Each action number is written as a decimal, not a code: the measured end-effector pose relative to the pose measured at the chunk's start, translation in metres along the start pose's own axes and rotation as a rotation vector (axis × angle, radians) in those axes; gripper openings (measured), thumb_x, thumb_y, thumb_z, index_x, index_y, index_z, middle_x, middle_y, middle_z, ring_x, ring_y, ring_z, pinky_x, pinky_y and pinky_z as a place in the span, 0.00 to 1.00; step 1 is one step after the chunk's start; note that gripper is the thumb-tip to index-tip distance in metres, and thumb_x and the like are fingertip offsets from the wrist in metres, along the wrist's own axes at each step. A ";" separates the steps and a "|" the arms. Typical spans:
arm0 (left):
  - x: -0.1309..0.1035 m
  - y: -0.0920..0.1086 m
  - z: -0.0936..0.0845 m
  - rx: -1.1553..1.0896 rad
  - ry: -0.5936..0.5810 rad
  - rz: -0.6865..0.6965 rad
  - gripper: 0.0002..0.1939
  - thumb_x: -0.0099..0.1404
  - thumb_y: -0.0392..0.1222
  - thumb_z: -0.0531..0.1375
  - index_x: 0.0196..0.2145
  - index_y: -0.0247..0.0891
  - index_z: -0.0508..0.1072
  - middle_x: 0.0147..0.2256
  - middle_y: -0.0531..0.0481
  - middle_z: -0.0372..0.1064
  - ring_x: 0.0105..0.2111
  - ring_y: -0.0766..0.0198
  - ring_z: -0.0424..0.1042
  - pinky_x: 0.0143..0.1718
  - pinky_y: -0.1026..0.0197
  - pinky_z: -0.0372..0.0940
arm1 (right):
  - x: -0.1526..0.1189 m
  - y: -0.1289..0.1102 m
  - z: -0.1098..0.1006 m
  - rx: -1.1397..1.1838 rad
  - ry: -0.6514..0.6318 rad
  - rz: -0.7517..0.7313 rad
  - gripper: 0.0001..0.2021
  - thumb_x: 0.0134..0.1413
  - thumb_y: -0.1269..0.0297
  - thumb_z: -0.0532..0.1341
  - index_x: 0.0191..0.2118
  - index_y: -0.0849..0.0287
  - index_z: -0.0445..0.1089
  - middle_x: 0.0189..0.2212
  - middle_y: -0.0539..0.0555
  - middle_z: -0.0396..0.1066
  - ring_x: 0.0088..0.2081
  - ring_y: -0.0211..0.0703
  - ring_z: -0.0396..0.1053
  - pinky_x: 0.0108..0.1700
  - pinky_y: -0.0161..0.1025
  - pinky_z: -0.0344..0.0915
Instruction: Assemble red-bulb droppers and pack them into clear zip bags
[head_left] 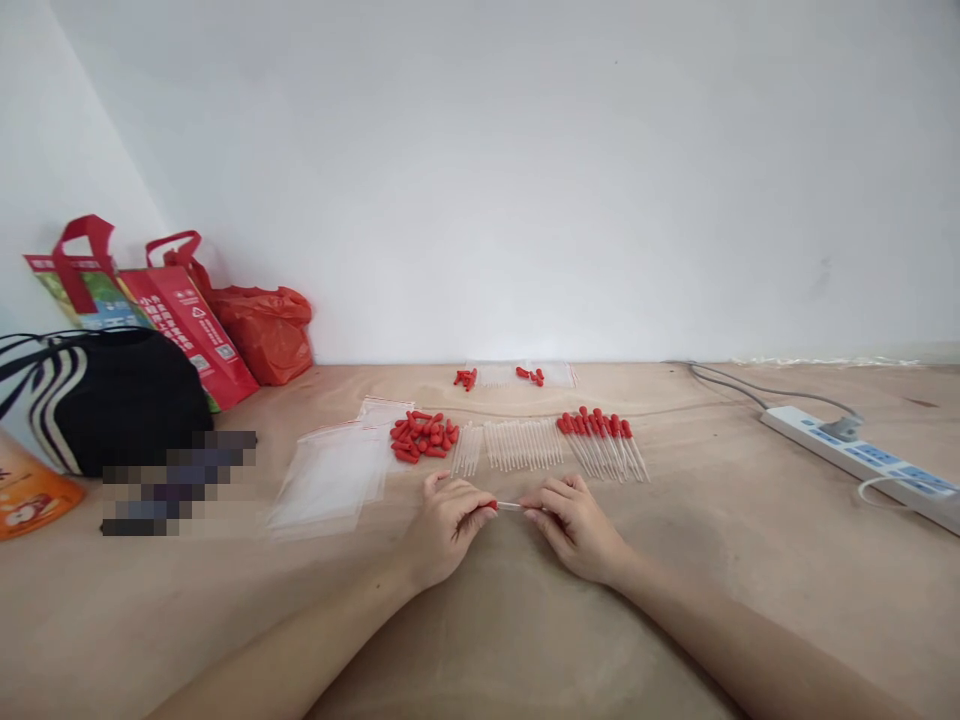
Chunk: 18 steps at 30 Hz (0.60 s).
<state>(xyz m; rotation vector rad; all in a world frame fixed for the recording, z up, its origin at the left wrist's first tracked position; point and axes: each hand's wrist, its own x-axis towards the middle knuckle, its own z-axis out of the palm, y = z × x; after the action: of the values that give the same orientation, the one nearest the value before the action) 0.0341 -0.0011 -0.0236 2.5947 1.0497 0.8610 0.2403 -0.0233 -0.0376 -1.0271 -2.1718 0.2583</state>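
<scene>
Near the middle of the table, my left hand pinches a red rubber bulb. From the bulb a thin clear tube runs level to the right, its other end pinched by my right hand. Just beyond my hands lie a pile of loose red bulbs, a small group of clear tubes, a wider row of clear tubes and, on the right, a row of tubes with red bulbs on them.
Clear zip bags lie at the left. Smaller groups of bulbs and tubes rest near the wall. Farther left stand a black bag, a red plastic bag and shopping bags. A power strip with cables is at the right.
</scene>
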 end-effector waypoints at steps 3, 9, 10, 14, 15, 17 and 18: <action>-0.002 0.000 0.000 -0.002 0.020 0.033 0.09 0.65 0.40 0.50 0.32 0.40 0.69 0.27 0.55 0.70 0.30 0.66 0.67 0.48 0.52 0.41 | -0.001 0.002 0.000 -0.016 -0.013 -0.023 0.08 0.55 0.69 0.52 0.38 0.56 0.67 0.28 0.49 0.69 0.29 0.35 0.63 0.37 0.39 0.50; -0.005 0.005 -0.003 0.051 -0.082 0.073 0.08 0.64 0.39 0.52 0.30 0.41 0.70 0.27 0.55 0.71 0.31 0.65 0.67 0.50 0.49 0.39 | -0.002 0.001 -0.007 -0.098 -0.111 -0.095 0.08 0.55 0.67 0.53 0.36 0.55 0.69 0.27 0.49 0.70 0.29 0.35 0.64 0.37 0.40 0.47; -0.005 0.006 -0.003 0.062 -0.097 0.073 0.08 0.63 0.39 0.52 0.30 0.41 0.70 0.27 0.55 0.71 0.31 0.65 0.68 0.50 0.49 0.39 | -0.002 0.001 -0.008 -0.121 -0.120 -0.102 0.08 0.55 0.66 0.52 0.35 0.55 0.69 0.27 0.49 0.70 0.29 0.35 0.64 0.37 0.40 0.47; -0.004 0.009 -0.004 0.090 -0.102 0.080 0.08 0.63 0.39 0.51 0.29 0.40 0.69 0.26 0.55 0.70 0.30 0.65 0.68 0.50 0.49 0.41 | -0.002 -0.004 -0.007 -0.192 -0.095 -0.121 0.10 0.56 0.67 0.50 0.34 0.56 0.69 0.26 0.51 0.70 0.27 0.36 0.62 0.35 0.41 0.46; -0.004 0.010 -0.004 0.091 -0.099 0.084 0.09 0.63 0.39 0.51 0.29 0.40 0.69 0.26 0.55 0.70 0.30 0.65 0.68 0.50 0.49 0.41 | -0.002 -0.005 -0.007 -0.200 -0.081 -0.127 0.11 0.56 0.67 0.50 0.34 0.57 0.69 0.26 0.51 0.69 0.26 0.36 0.61 0.35 0.41 0.46; -0.004 0.010 -0.004 0.089 -0.089 0.092 0.08 0.63 0.38 0.50 0.30 0.39 0.68 0.26 0.54 0.70 0.30 0.65 0.67 0.49 0.50 0.42 | -0.002 -0.006 -0.005 -0.209 -0.058 -0.138 0.11 0.56 0.68 0.49 0.33 0.58 0.69 0.25 0.51 0.69 0.26 0.36 0.60 0.34 0.40 0.46; -0.004 0.010 -0.003 0.087 -0.084 0.099 0.08 0.63 0.38 0.50 0.30 0.38 0.68 0.26 0.54 0.70 0.30 0.65 0.67 0.49 0.50 0.42 | -0.002 -0.007 -0.004 -0.213 -0.053 -0.142 0.11 0.56 0.68 0.49 0.33 0.59 0.69 0.25 0.51 0.68 0.25 0.36 0.59 0.34 0.40 0.46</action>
<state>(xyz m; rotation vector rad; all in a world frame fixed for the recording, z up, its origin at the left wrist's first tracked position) 0.0353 -0.0113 -0.0188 2.7496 0.9639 0.7357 0.2394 -0.0297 -0.0326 -0.9842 -2.3457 -0.0130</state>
